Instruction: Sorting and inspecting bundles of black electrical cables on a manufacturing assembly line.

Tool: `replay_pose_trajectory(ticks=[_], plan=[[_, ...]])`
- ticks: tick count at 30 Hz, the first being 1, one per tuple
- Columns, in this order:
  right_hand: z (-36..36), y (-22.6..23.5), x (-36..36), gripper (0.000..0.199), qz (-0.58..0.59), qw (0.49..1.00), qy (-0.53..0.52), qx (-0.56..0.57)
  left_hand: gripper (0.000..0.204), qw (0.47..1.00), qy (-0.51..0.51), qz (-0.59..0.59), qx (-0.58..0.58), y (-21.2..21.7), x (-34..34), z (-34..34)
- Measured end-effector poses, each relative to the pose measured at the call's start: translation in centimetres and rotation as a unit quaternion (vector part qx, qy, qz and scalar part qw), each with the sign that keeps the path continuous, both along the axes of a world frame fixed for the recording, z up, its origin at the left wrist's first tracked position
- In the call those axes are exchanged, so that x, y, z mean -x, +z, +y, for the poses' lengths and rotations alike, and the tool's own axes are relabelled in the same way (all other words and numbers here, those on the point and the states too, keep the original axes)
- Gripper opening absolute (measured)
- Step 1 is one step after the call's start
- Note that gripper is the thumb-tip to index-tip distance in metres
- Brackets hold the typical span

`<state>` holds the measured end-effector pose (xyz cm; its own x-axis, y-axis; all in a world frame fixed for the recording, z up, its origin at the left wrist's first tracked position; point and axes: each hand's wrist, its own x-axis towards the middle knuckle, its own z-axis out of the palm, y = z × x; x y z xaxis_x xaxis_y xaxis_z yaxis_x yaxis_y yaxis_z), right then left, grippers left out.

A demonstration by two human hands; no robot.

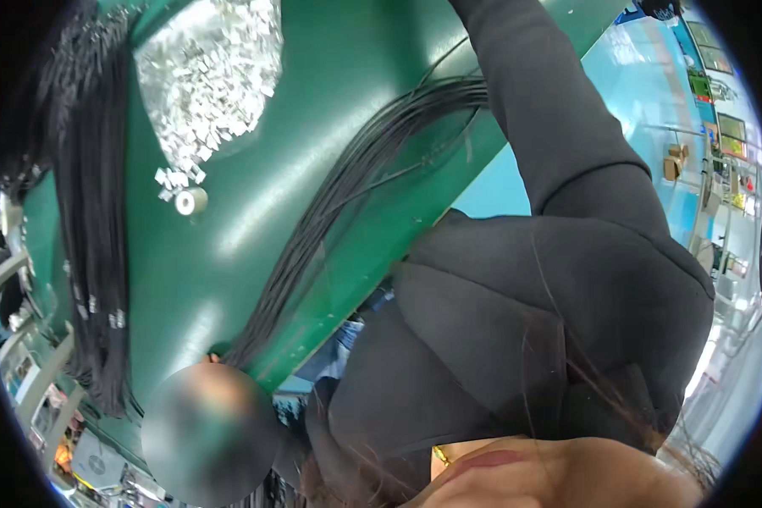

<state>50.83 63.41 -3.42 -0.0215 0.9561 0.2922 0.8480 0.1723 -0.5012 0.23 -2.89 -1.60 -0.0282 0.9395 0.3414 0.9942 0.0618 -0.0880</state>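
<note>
A green surface (254, 212) is seen tilted across the view, with the wearer's own dark-clad torso filling the lower right. A long bundle of black cables (347, 186) is laid along the surface, running from the upper right, under the raised sleeve, down to the lower left edge; the strands are kept together and straight, probably so that single cables can be drawn off one end.

The left hand (214, 366) is met at the lower end of that bundle, right at the edge of the surface. It is largely covered by a blurred patch, so whether its grip is closed on the cables or merely resting against them cannot be told. The right arm (559, 127) is stretched upward in a black sleeve and passes out of the top of the picture; the right hand itself is not in view.

A heap of small silvery metal pieces (207, 76) is piled at the far part of the surface, well apart from the left hand, with a small pale ring-shaped roll (191, 201) lying just beside its spill. Further black cables (93, 212) are hung in a dense curtain over the left edge, seemingly set aside from the bundle.
</note>
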Motion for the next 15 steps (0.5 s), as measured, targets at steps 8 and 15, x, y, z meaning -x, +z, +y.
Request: replay_pose_trajectory(ticks=[8, 15], plan=[[-2.6, 0.4, 2.9, 0.028, -0.416, 0.905, 0.063, -0.065, 0.014, 1.0, 0.005, -0.009, 0.02, -0.7, 0.3, -0.5], [-5.0, 3.7, 6.0, 0.032, -0.516, 0.829, 0.213, 0.031, 0.014, 1.0, -0.003, 0.008, 0.016, -1.1, 0.7, -1.2]])
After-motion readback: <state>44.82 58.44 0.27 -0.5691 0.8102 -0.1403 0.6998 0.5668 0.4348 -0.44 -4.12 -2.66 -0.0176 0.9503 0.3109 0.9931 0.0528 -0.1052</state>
